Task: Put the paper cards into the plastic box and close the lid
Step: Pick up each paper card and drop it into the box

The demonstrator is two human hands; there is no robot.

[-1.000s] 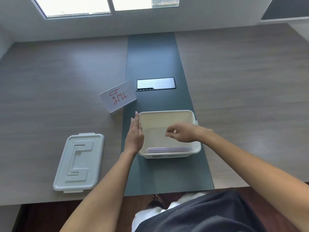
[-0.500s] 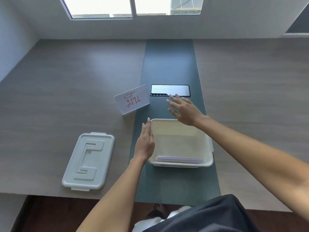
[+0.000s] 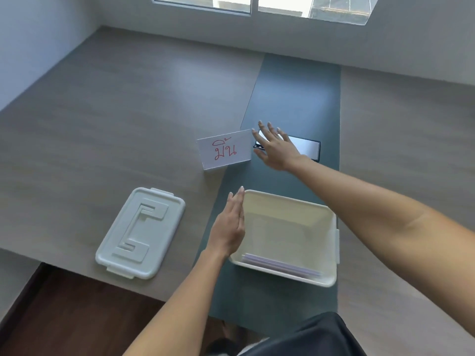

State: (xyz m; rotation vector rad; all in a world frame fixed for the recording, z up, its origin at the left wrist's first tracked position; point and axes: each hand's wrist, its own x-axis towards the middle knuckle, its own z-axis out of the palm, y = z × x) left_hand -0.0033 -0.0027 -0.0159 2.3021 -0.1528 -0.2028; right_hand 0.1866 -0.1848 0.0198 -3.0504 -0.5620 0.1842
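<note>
On the wooden surface, mid-frame, our flat, empty left hand steadies the box holding cards. Our right hand, fingers spread, nears the standing card; a careless grip might topple it. The lid waits lower left.

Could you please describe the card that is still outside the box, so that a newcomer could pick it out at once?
Start from the dark green strip down the middle of the table. At its left edge, beyond the open plastic box, stands a white card. Unlike the cards lying in the box, it is upright and bears red handwriting; the right hand is beside it.
</note>
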